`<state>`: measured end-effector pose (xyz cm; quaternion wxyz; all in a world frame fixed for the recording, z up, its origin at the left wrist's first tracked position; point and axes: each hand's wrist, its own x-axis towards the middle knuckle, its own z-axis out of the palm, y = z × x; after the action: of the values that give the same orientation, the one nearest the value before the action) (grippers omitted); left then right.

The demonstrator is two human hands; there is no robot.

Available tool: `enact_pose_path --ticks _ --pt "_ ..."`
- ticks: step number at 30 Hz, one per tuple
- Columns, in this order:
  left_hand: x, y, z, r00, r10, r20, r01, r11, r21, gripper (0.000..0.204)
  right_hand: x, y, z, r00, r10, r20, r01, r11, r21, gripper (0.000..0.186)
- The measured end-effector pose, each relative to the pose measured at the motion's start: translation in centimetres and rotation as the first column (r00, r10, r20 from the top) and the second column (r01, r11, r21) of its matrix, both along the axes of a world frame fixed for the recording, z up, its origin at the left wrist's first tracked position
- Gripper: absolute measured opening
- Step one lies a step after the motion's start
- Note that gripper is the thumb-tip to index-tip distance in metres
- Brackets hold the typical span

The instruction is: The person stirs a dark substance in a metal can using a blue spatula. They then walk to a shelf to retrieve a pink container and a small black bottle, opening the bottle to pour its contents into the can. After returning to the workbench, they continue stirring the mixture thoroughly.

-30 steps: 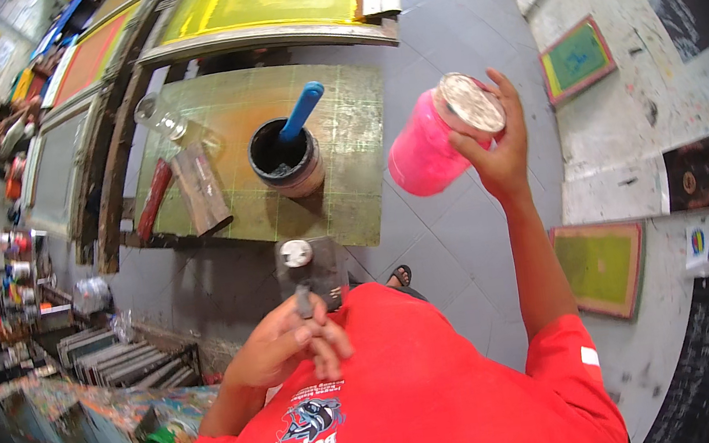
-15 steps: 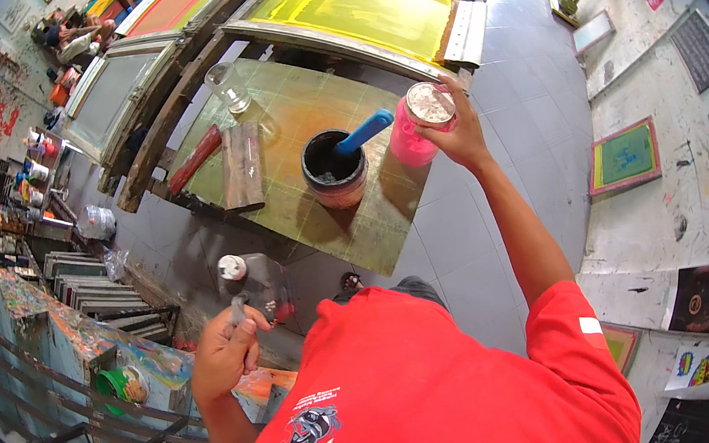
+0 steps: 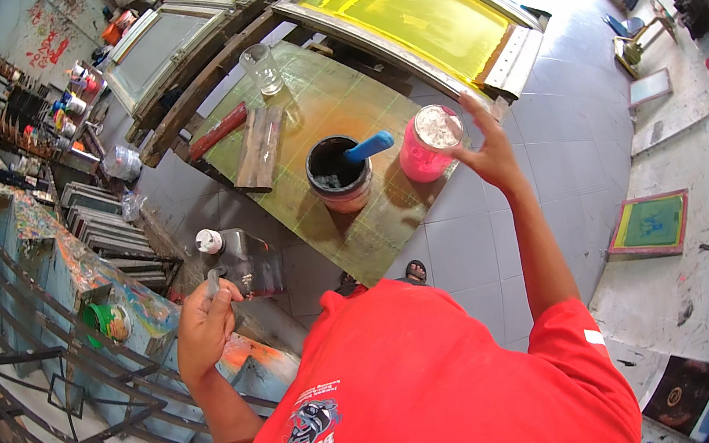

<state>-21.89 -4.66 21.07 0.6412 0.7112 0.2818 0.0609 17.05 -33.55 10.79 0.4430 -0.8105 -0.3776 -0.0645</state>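
My left hand (image 3: pixel 204 328) is closed around the grey handle of a dark, see-through jerrycan (image 3: pixel 252 262) with a white cap, held at the near left of the table. A pink jar (image 3: pixel 422 160) with a whitish top stands at the right edge of the greenish table (image 3: pixel 368 260). Beside it, my right hand (image 3: pixel 492 151) has its fingers spread, the thumb close to the jar's side; I cannot tell if it touches. Left of the pink jar is a wide, dark-smeared jar (image 3: pixel 342 195), with a blue handle (image 3: pixel 372 146) sticking out of its mouth.
A clear glass (image 3: pixel 263 71), a wooden block (image 3: pixel 261 149) and a red-handled tool (image 3: pixel 218 132) lie toward the table's far left. Framed screens, one with yellow mesh (image 3: pixel 426 13), stand just beyond. Metal rails (image 3: pixel 122 418) curve along the left.
My right hand has let go of the pink jar and opened beside it. The jar now stands on the table. My left hand still holds the jerrycan; the whole view has shifted.
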Motion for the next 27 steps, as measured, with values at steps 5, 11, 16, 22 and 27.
enact_pose_path --ticks 5,11,16,22,27 --pt "0.1 -2.6 -0.2 0.997 0.082 0.002 -0.082 0.996 -0.024 0.027 -7.7 1.2 4.8 0.954 0.246 -0.169 -0.212 0.958 0.194 0.063" --pt "1.7 -5.9 0.3 0.997 0.077 -0.022 -0.077 0.997 -0.01 0.024 -16.3 8.6 1.1 0.636 0.702 -0.32 -0.707 0.697 0.123 0.107" --pt "2.3 -6.6 0.7 0.997 0.015 -0.078 -0.011 0.998 0.056 0.022 -15.9 12.9 -0.9 0.52 0.799 -0.301 -0.801 0.579 0.153 0.116" --pt "2.4 -5.1 0.5 0.984 -0.093 -0.154 0.109 0.989 0.099 0.018 -14.7 14.1 -2.4 0.319 0.852 -0.415 -0.877 0.431 0.213 0.106" --pt "1.6 -3.4 -1.0 0.991 0.089 0.104 -0.083 0.995 -0.064 0.046 -16.0 14.5 -0.7 0.335 0.727 -0.6 -0.791 0.563 0.241 0.097"
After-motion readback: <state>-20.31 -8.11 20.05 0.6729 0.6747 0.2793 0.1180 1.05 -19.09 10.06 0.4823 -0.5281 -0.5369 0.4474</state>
